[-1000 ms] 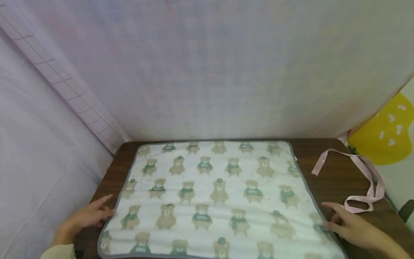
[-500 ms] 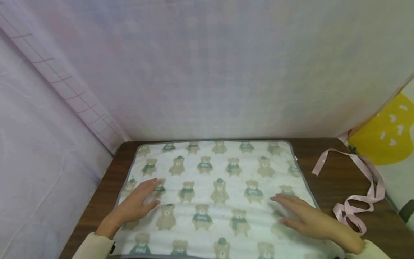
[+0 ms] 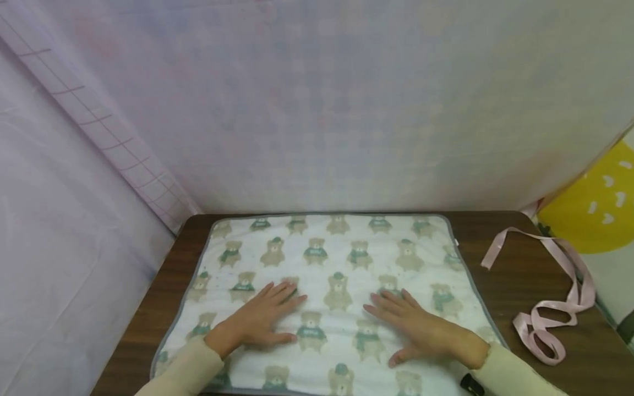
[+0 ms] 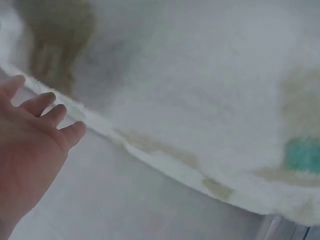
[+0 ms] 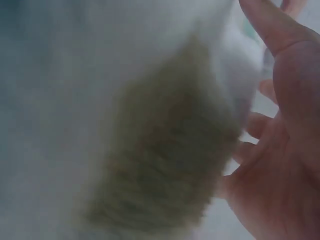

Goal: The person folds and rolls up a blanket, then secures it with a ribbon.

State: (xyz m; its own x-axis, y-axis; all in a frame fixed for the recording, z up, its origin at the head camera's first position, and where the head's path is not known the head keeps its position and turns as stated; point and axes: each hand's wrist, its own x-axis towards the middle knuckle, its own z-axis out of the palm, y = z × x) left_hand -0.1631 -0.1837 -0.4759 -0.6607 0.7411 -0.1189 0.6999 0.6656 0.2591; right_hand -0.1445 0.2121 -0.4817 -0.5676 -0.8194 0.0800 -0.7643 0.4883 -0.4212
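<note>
A white blanket (image 3: 337, 297) with brown bears in green clothes and a grey edging lies spread on the table. My left hand (image 3: 262, 319) is over its left-centre part, palm down, fingers straight and spread. Opposite it, my right hand (image 3: 421, 330) lies palm down over the right-centre part with its fingers spread too. Neither hand grips anything. In the left wrist view, the fingertips (image 4: 75, 131) and palm appear beside the printed cloth. The right wrist view has the palm (image 5: 280, 185) and thumb close to blurred cloth; contact there is hard to tell.
A pink ribbon (image 3: 586, 286) lies loosely looped on the right side of the dark brown wooden table (image 3: 136, 330). Pale curtains (image 3: 317, 110) hang directly behind the table and at its left. A yellow shape with white marks (image 3: 589, 220) stands at the right.
Both hands have moved inward from the blanket's side edges to its middle, and their fingers have spread. The near end of the ribbon has shifted toward the front and now lies in a loop.
</note>
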